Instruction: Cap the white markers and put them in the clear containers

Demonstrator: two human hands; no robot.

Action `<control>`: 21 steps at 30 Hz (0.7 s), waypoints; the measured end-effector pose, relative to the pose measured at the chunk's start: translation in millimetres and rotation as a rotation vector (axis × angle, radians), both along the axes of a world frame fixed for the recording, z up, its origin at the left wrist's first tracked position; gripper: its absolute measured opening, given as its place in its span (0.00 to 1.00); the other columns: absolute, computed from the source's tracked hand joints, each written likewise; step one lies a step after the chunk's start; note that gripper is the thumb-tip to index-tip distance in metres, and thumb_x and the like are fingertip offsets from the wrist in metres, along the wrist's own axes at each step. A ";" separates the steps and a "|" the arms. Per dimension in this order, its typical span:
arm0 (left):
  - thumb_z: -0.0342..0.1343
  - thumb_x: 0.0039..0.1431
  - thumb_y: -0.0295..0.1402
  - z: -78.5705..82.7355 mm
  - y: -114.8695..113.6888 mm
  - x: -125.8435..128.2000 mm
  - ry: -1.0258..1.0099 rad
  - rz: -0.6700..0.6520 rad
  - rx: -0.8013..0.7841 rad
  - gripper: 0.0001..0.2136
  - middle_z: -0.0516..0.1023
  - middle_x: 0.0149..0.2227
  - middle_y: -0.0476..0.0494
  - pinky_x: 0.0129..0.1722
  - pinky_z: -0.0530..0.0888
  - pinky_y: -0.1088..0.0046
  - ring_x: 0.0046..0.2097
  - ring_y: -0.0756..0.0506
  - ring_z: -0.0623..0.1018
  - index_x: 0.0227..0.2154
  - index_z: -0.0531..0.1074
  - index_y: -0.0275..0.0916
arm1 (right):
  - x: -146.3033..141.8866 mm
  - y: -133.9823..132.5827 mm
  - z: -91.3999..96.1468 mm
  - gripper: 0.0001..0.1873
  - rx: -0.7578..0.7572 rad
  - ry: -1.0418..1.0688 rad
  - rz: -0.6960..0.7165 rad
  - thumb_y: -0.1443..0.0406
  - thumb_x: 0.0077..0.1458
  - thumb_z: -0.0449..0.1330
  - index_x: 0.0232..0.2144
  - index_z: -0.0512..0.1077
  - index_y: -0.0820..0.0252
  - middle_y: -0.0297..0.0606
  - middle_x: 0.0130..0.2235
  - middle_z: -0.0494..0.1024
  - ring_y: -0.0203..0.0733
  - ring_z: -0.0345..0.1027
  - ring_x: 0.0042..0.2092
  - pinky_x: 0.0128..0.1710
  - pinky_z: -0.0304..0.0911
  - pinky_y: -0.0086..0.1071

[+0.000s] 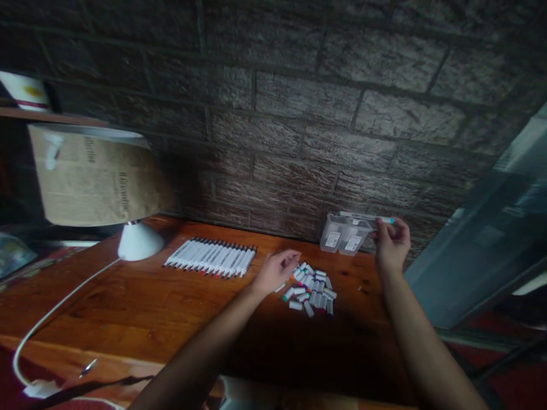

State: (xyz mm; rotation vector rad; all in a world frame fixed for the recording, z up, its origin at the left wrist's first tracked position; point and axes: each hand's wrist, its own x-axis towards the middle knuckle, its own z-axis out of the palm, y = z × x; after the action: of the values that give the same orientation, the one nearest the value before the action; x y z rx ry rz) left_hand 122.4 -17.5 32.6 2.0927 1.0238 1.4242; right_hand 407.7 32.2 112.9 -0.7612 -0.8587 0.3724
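Observation:
My right hand (392,236) is raised at the right, its fingers closed on one end of a white marker (365,216) with a teal tip. That marker lies level across the top of a clear plastic two-part container (345,234) with white labels, at the wall. My left hand (277,270) is over the middle of the table, thumb and fingers pinched together. Whether anything is between them I cannot make out. Just right of it is a loose pile of marker caps (314,290), mostly white or grey with coloured ends. Left of it lies a neat row of white markers (213,258).
A table lamp (102,176) with a brown paper shade stands at the left, its white cord (55,307) running over the front edge. Behind the wooden table (179,319) rises a dark brick wall (282,136). A pen (88,368) lies at the lower left.

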 end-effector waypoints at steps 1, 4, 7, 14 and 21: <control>0.52 0.64 0.37 -0.4 0.6 -0.7 0.002 0.008 0.010 0.12 0.77 0.28 0.48 0.30 0.68 0.78 0.28 0.51 0.73 0.41 0.77 0.36 | 0.2 7.7 5.6 0.27 -0.023 -0.096 -0.026 0.54 0.41 0.70 0.40 0.65 0.56 0.28 0.29 0.75 0.31 0.65 0.21 0.21 0.60 0.25; 0.52 0.64 0.37 -2.0 2.5 -1.8 0.033 0.024 0.032 0.12 0.78 0.28 0.47 0.31 0.68 0.78 0.29 0.51 0.73 0.40 0.77 0.37 | -4.9 28.8 17.4 0.26 -0.250 -0.509 -0.116 0.49 0.49 0.62 0.43 0.65 0.58 0.37 0.35 0.78 0.34 0.69 0.23 0.22 0.63 0.28; 0.52 0.64 0.37 -3.2 3.3 -2.1 0.084 0.026 0.046 0.12 0.79 0.30 0.45 0.31 0.69 0.77 0.29 0.50 0.74 0.40 0.78 0.37 | -14.7 43.1 21.2 0.23 -0.345 -0.672 -0.120 0.52 0.50 0.63 0.44 0.68 0.59 0.41 0.37 0.80 0.35 0.70 0.22 0.22 0.62 0.28; 0.51 0.64 0.37 -2.0 2.8 -4.1 0.104 0.032 0.025 0.12 0.81 0.32 0.45 0.33 0.69 0.75 0.29 0.49 0.75 0.41 0.78 0.39 | -34.6 58.5 4.7 0.12 -0.480 -0.928 -0.075 0.61 0.54 0.62 0.41 0.75 0.58 0.37 0.28 0.82 0.33 0.66 0.17 0.24 0.61 0.28; 0.51 0.64 0.38 -0.5 1.4 -1.9 0.104 0.008 0.025 0.14 0.81 0.32 0.44 0.32 0.69 0.75 0.28 0.49 0.74 0.41 0.79 0.39 | -37.5 67.0 -4.2 0.09 -0.530 -1.066 -0.075 0.60 0.56 0.60 0.33 0.79 0.56 0.38 0.28 0.82 0.36 0.67 0.18 0.30 0.63 0.31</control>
State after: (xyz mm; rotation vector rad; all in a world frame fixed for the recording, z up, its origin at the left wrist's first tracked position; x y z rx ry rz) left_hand 120.6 -16.1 32.1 2.2031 1.0602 1.3515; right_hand 370.2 99.1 108.8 -1.5305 -1.7515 0.0934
